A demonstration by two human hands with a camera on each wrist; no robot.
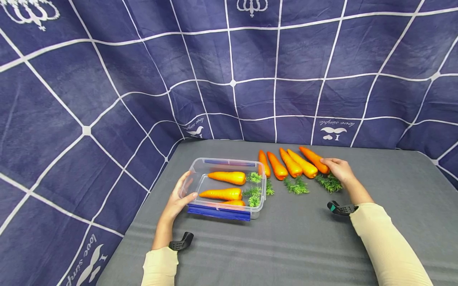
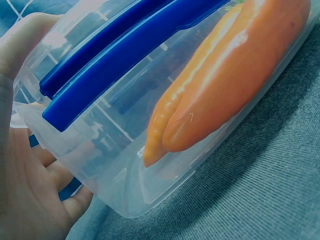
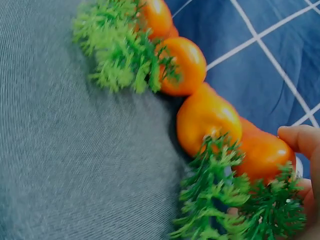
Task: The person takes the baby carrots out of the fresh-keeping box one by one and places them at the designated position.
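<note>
My left hand [image 1: 180,196] holds the left end of a clear plastic container [image 2: 120,180], thumb over the rim and the other fingers along its outside. Blue latch flaps [image 1: 219,212] hang along its sides. Inside lie three orange carrots with green tops, among them an upper carrot [image 1: 227,177] and a middle carrot [image 1: 222,194], tips to the left. At the right end of a row of carrots, my right hand [image 1: 340,170] grips the thick end of the last carrot [image 1: 313,157]. In the right wrist view its thumb lies on this carrot [image 3: 265,155], the other fingers partly hidden behind leaves.
Several more carrots lie side by side toward the back, including a yellow-orange one [image 1: 303,165], their green tops [image 1: 296,185] facing me. The leftmost carrot [image 1: 262,161] is close to the container's right end. A blue checked cloth [image 1: 304,99] hangs behind the grey tabletop [image 1: 293,238].
</note>
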